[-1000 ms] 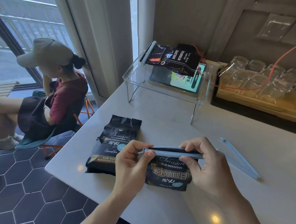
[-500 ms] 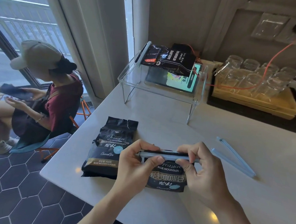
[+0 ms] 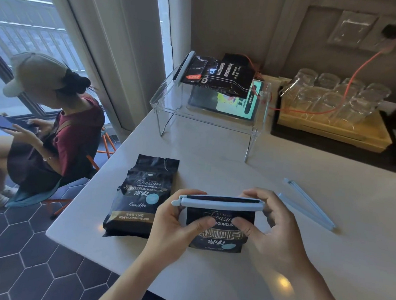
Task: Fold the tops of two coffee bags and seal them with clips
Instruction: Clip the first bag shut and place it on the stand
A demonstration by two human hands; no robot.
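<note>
A black coffee bag [image 3: 217,238] lies on the white table [image 3: 248,176] in front of me, its top folded over. A light blue clip [image 3: 219,202] runs across that fold. My left hand [image 3: 176,227] grips the bag's left side and the clip's left end. My right hand [image 3: 273,231] grips the right side, its thumb pressing on the bag's front. A second black coffee bag [image 3: 143,195] lies flat to the left, its top unfolded and no clip on it. A second light blue clip [image 3: 307,203] lies open in a V shape to the right.
A clear acrylic stand [image 3: 208,118] at the back carries more coffee bags and a lit tablet. A yellow tray [image 3: 332,128] with several glasses and an orange cable sits at the back right. A person in a cap sits on a chair left of the table's edge.
The clip now sits closed along the folded top, and the bag has tilted up towards me. My thumbs have moved onto the bag's front. The seated person now holds a phone.
</note>
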